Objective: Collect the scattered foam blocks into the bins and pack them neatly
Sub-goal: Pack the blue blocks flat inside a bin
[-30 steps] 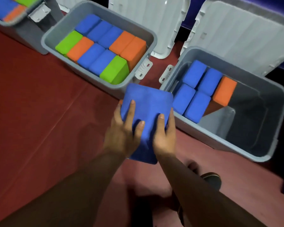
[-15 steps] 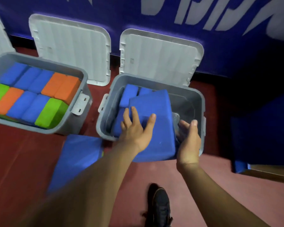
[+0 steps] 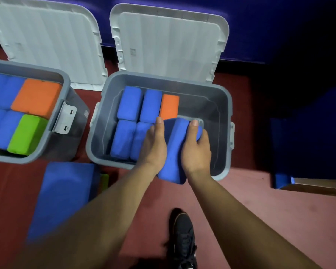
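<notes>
I hold a blue foam block (image 3: 174,150) on edge between both hands, over the front rim of the right grey bin (image 3: 224,105). My left hand (image 3: 153,146) presses its left face, my right hand (image 3: 196,150) its right face. Inside this bin stand several blue blocks (image 3: 129,105) and one orange block (image 3: 169,106) along the left and back; the bin's right half is bare. Another blue block (image 3: 66,193) lies on the red floor at the front left, with a green block (image 3: 104,181) partly hidden behind it.
The left grey bin (image 3: 66,82) is packed with blue, orange and green blocks. Two white lids (image 3: 169,39) lean on the blue wall behind the bins. My black shoe (image 3: 182,237) is on the floor below my arms. A blue pad (image 3: 306,136) stands at the right.
The block has turned from flat to on edge and dropped lower into the right bin. My right hand has closed onto its right face. The camera has moved closer.
</notes>
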Motion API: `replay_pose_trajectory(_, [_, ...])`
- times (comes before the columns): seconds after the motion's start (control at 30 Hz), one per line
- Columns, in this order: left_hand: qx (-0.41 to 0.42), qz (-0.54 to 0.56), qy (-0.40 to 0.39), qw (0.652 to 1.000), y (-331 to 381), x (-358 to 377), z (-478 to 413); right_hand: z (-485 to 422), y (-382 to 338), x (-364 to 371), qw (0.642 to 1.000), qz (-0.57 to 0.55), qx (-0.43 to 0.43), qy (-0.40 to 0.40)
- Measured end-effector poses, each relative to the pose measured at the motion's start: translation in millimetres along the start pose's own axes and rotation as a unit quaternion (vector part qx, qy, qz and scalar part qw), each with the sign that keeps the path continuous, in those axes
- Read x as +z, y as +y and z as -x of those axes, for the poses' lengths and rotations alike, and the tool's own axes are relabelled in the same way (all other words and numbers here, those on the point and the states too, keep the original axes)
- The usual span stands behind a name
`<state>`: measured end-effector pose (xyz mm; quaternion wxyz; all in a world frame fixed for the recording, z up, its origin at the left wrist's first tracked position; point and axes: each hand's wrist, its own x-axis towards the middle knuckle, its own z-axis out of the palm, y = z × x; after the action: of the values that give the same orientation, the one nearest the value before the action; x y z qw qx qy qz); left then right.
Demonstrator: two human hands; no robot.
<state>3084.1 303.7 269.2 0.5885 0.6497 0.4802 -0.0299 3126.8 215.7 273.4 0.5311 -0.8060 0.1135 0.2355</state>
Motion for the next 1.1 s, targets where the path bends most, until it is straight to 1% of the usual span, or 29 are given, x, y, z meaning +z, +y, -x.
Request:
replay_pose_trajectory(0.07, [0.020, -0.037, -0.023, 0.999, 9, -2, -5, -11, -12, 4, 0.999, 0.041, -0.003, 0.000])
replay_pose_trajectory(0.17, [0.007, -0.051, -0.060, 0.997, 12, -2, -15, -25, -20, 9, 0.993, 0.113, -0.009, -0.022])
replay_pose_trajectory(0.23, [-0.005, -0.056, -0.065, 0.996, 8, -1, -20, -30, -18, 12, 0.991, 0.129, -0.003, -0.037])
replay_pose_trajectory(0.37, [-0.038, -0.092, -0.056, 0.993, -1, 3, -40, -43, -8, 24, 0.991, 0.119, 0.011, -0.058])
replay_pose_trajectory(0.47, [-0.062, -0.143, -0.045, 0.987, -6, 1, -55, -55, 2, 36, 0.990, 0.118, 0.008, -0.074])
replay_pose_trajectory(0.6, [-0.045, -0.203, -0.033, 0.978, -13, 2, -68, -66, 18, 49, 0.990, 0.118, 0.001, -0.078])
replay_pose_trajectory(0.67, [-0.038, -0.208, -0.012, 0.977, -16, 4, -75, -73, 20, 56, 0.990, 0.120, 0.000, -0.072])
replay_pose_trajectory(0.73, [-0.014, -0.232, 0.018, 0.972, -22, 7, -86, -80, 22, 64, 0.990, 0.128, 0.005, -0.064])
replay_pose_trajectory(0.83, [0.070, -0.319, 0.044, 0.944, -35, 2, -100, -84, 33, 75, 0.986, 0.155, 0.001, -0.054])
replay_pose_trajectory(0.9, [0.120, -0.367, 0.096, 0.918, -54, 3, -110, -85, 43, 84, 0.985, 0.160, -0.002, -0.059])
replay_pose_trajectory(1.0, [0.121, -0.414, 0.167, 0.887, -79, 9, -127, -93, 60, 101, 0.982, 0.180, -0.002, -0.056])
replay_pose_trajectory(1.1, [0.150, -0.456, 0.187, 0.857, -100, 15, -150, -107, 78, 112, 0.975, 0.221, -0.015, -0.032])
